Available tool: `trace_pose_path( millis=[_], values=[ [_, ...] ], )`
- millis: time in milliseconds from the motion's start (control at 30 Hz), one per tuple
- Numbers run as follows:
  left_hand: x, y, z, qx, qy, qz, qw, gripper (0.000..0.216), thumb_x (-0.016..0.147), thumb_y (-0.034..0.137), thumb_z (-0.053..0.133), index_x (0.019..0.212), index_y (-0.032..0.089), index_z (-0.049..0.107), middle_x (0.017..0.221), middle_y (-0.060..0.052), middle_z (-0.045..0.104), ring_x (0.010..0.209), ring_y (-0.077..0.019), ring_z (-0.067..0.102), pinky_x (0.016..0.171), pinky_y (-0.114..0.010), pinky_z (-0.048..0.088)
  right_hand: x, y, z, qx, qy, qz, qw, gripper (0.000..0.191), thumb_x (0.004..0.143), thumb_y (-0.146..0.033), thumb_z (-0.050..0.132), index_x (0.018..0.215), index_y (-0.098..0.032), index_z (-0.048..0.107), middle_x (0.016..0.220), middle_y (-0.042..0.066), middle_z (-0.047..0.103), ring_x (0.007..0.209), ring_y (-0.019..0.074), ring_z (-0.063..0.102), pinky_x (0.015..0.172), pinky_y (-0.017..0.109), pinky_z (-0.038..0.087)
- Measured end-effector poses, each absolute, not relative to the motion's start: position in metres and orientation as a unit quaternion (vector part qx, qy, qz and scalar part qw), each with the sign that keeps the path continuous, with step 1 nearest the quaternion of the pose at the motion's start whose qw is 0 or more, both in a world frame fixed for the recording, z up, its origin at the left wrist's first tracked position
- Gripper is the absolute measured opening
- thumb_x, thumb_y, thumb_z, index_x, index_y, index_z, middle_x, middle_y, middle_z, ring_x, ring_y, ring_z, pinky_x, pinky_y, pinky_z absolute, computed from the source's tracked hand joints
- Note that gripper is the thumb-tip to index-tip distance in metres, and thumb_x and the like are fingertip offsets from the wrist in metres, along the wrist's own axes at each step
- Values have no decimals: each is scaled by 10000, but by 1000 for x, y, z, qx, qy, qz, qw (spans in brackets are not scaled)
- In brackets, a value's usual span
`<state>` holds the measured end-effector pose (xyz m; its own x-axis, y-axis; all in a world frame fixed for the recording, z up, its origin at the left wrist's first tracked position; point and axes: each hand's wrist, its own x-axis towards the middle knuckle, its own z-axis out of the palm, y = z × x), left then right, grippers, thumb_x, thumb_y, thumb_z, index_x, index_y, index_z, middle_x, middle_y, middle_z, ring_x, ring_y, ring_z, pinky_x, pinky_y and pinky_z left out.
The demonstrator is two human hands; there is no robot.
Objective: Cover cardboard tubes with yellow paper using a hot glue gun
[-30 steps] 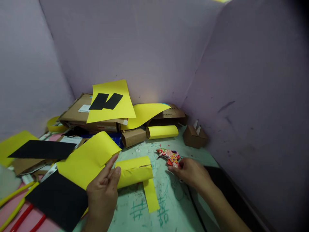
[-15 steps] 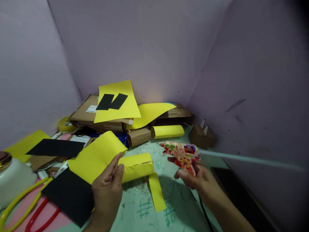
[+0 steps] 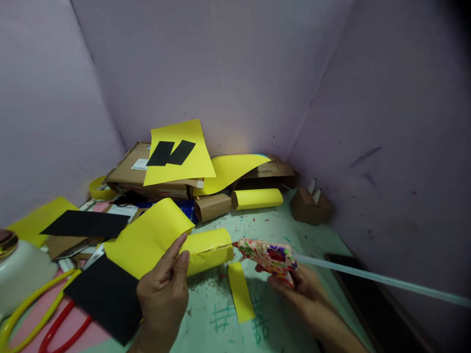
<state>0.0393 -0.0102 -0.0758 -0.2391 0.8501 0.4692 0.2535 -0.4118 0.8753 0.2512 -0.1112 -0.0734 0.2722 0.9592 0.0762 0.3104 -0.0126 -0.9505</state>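
Observation:
My left hand [image 3: 165,289] grips the left end of a yellow paper tube [image 3: 209,250], thumb and fingers pinched on it. A seam with a shiny streak runs along the tube's upper side. In my right hand [image 3: 300,289] is a flower-patterned hot glue gun [image 3: 267,257], its nozzle pointing left at the right end of the seam; whether it touches cannot be made out. A long clear glue stick [image 3: 368,277] sticks out of the gun's back. Just below the tube lies a narrow yellow paper strip [image 3: 241,293] on the green table [image 3: 206,326].
Behind lie another yellow tube [image 3: 257,199], a brown cardboard tube [image 3: 212,208] and a small cardboard box [image 3: 311,206]. Yellow sheets [image 3: 147,235] and black paper [image 3: 105,299] cover the left side, near red-handled [image 3: 64,328] and yellow-handled [image 3: 35,306] scissors and a white jar [image 3: 24,274].
My right hand has brought the glue gun left and down, so its nozzle now sits at the tube's right end. A shiny streak shows along the seam. My left hand stays nearly still.

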Motion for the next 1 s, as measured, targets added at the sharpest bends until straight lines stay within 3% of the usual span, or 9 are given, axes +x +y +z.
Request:
trace_pose_path(
  millis=[200, 600, 1000],
  values=[
    [41, -10, -75, 582, 467, 629, 218, 233, 735, 233, 659, 954, 281, 723, 897, 84, 752, 793, -65, 704, 774, -59, 484, 247, -108, -76, -629, -480, 341, 507, 197, 732, -326, 632, 824, -171, 712, 920, 116, 734, 891, 272, 662, 805, 381, 505],
    [40, -13, -73, 602, 471, 615, 196, 216, 743, 248, 652, 944, 241, 729, 875, 43, 758, 759, -73, 709, 745, -51, 486, 245, -107, -78, -635, -459, 353, 512, 212, 712, -353, 659, 787, -160, 703, 786, 97, 717, 800, 273, 652, 728, 367, 508],
    [39, -14, -75, 608, 474, 608, 190, 213, 751, 260, 648, 946, 232, 727, 887, 27, 758, 770, -115, 715, 746, -132, 538, 242, -106, -72, -641, -475, 333, 503, 163, 733, -324, 621, 739, -168, 668, 740, 63, 690, 729, 221, 620, 654, 296, 491]
  ],
)
